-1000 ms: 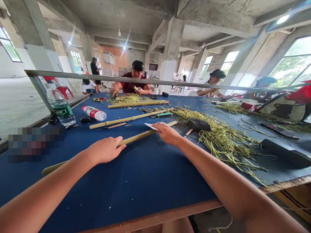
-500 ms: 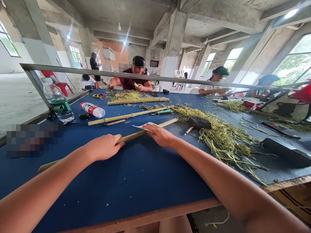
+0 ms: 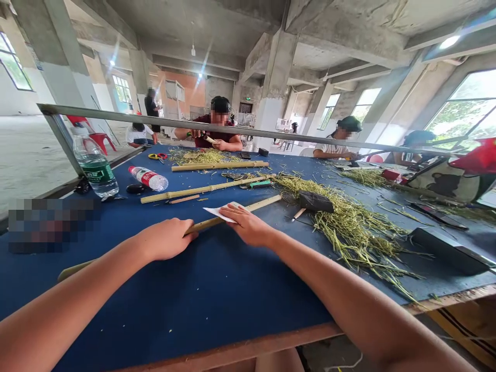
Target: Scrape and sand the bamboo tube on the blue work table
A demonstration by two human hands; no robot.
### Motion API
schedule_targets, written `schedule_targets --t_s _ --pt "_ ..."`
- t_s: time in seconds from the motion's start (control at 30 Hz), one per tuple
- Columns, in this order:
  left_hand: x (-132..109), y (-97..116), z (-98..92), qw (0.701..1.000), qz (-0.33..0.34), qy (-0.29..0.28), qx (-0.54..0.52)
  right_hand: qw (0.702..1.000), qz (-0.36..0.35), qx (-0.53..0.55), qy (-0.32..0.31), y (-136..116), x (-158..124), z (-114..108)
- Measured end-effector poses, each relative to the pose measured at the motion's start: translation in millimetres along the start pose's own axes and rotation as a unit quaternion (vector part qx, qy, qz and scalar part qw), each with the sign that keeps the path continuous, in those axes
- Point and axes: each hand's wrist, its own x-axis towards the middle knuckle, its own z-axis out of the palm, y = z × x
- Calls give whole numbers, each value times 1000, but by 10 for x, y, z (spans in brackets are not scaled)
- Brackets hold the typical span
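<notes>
**A:** Where's the work sitting?

**B:** A long pale bamboo rod point(image 3: 209, 225) is lying slantwise across the blue-topped workbench point(image 3: 194, 294), its far end pointing toward the middle of the bench.

**A:** And the hands?

**B:** They're apart, both on the rod. The left hand point(image 3: 166, 239) is curling over its near stretch, and the right hand point(image 3: 248, 226) is pressing a white paper sheet point(image 3: 219, 213) against the smooth cane further along.

**A:** What looks done, what's left?

**B:** Hard to call. The rod's surface is looking clean and even, though I can't tell how much of it has been worked. Two jointed bamboo rods point(image 3: 205, 188) are lying further up the bench. A shaggy heap of yellow-green dried stalks point(image 3: 356, 232) is sprawling to the right, wiry and tangled, with a black block point(image 3: 315, 201) sitting on it. Plenty of loose material is remaining.
</notes>
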Motion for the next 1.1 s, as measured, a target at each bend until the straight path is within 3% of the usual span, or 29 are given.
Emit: schedule_targets --t_s 0.07,0.2,0.27,0.33,0.5,0.57,0.67,0.8,0.87,0.93,1.0,1.1 --pt "0 -12 1 1000 2 7 -3 999 32 -17 7 50 1 -11" --pt "-25 36 -30 1000 -12 10 -18 972 217 -78 40 518 -85 -174" --pt "-35 76 -35 1000 -14 15 -21 960 264 -81 56 634 -131 -218" --pt "-35 104 -23 999 -11 30 -9 967 241 -66 56 541 -142 -187" --pt "-17 89 12 998 -4 58 27 1000 2 -16 10 -139 -49 47" --pt "-22 71 -4 998 -15 50 19 1000 -21 -13 8 -223 -20 66" --pt "-46 67 -48 999 -34 29 -2 996 73 -37 24 33 -40 -34" --pt "-55 85 -56 999 -26 39 7 964 250 -77 50 533 -128 -205" --pt "-34 79 -25 998 -21 58 19 958 268 -78 61 553 -145 -204" --pt "-6 64 16 997 -26 64 25 974 210 -63 59 370 -129 -128" --pt "18 48 48 997 -29 63 32 993 99 -36 43 81 -92 -20" --pt "28 47 65 997 -25 66 41 1000 -21 -7 20 -219 -48 69"
